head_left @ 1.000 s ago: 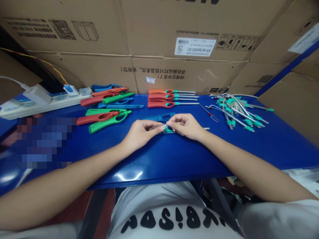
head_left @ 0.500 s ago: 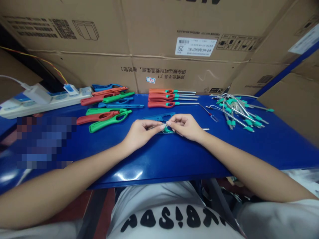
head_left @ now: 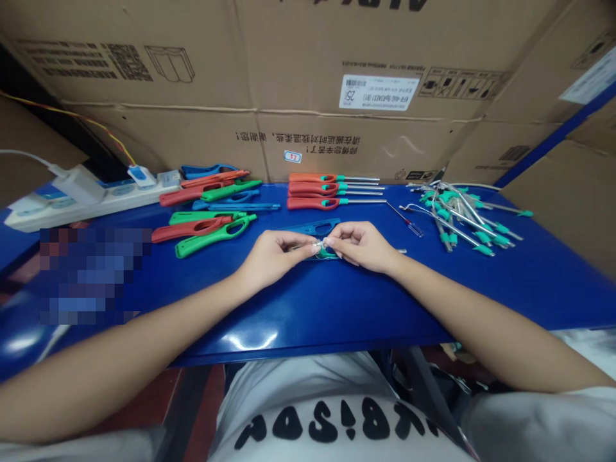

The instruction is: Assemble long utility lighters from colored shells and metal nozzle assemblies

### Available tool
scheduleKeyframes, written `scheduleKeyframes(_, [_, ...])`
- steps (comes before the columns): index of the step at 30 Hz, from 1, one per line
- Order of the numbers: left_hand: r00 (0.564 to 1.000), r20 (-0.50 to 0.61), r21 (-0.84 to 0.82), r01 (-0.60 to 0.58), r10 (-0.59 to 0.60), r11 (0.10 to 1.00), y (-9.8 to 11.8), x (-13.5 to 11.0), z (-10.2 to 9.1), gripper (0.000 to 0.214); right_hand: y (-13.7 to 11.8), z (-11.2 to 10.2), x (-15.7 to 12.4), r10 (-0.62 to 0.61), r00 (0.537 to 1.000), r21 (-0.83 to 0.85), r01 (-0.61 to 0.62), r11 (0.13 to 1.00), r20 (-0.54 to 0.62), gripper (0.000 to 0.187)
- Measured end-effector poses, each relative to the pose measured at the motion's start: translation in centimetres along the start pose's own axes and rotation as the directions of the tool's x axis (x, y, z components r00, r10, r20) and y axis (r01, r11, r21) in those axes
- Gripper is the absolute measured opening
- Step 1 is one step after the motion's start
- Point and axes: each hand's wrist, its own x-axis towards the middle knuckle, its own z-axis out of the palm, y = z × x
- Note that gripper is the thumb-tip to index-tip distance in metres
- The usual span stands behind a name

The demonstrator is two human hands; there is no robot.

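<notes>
Left hand (head_left: pixel 269 256) and right hand (head_left: pixel 363 247) meet over the blue table (head_left: pixel 308 301), thumbs and fingertips pinching a small clear part (head_left: pixel 317 244) between them; finer detail too small to tell. Its long axis runs left–right, right end toward the right fingertips. Teal trigger piece (head_left: pixel 328 253) just beneath. Blue shell (head_left: pixel 308 228) behind, lying crosswise. Against half a second ago: pinch unchanged, view slightly shifted. Beyond, red-handled lighters (head_left: pixel 312 203), tubes pointing right.

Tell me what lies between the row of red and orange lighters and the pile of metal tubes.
In the head view, a small clear-handled screwdriver lies between the lighters and the metal tubes, its shaft pointing toward the lighters.
</notes>
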Motion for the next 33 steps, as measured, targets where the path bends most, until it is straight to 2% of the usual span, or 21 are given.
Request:
scheduleKeyframes(7, [1.000,-0.008,0.029,0.006,-0.006,1.000,0.3,0.0,-0.1,0.039,-0.1,-0.4,0.3,-0.013,1.000,0.032,0.012,0.999,0.023,0.043])
scheduleKeyframes(14, [0.999,-0.034,-0.018,0.018,-0.018,1.000,0.0,-0.2,0.5,0.036,-0.1,0.2,-0.1,-0.057,0.998,-0.010,0.056,0.998,-0.025,0.043])
scheduleKeyframes(18, [0.998,-0.066,-0.003,0.003,-0.003,1.000,-0.2,-0.3,0.7,0.037,0.1,0.2,-0.2,-0.040,0.999,-0.032,0.040,0.999,-0.001,0.044])
scheduleKeyframes(22, [0.999,-0.035,-0.026,-0.025,0.024,0.999,0.2,-0.2,0.5,0.038,0.3,0.2,0.1,-0.042,0.999,0.006,0.042,0.999,0.007,0.044])
scheduleKeyframes(28, [0.997,0.008,0.140,-0.074,0.074,0.987,0.5,0.0,-0.7,0.039,0.0,0.0,0.5,-0.059,0.998,-0.013,0.059,0.998,-0.018,0.045])
scheduleKeyframes(33, [0.994,0.026,0.285,-0.112,0.109,0.952,0.4,0.1,-1.9,0.042,0.0,-1.0,0.5,-0.091,0.996,-0.034,0.090,0.995,-0.018,0.043])
